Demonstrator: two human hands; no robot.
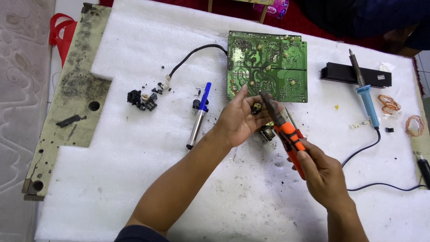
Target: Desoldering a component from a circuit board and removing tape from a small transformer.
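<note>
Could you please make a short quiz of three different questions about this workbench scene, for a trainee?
1. True or false: the right hand holds orange-handled pliers.
2. Which tool rests across the black block at the right of the foam sheet?
A. desoldering pump
B. soldering iron
C. screwdriver
3. Fill in: the left hand holds a small dark part just in front of the green ____.

Key
1. True; the plier tips meet the small part in the left hand.
2. B, the blue-handled soldering iron. The desoldering pump lies left of the hands.
3. Circuit board.
</note>
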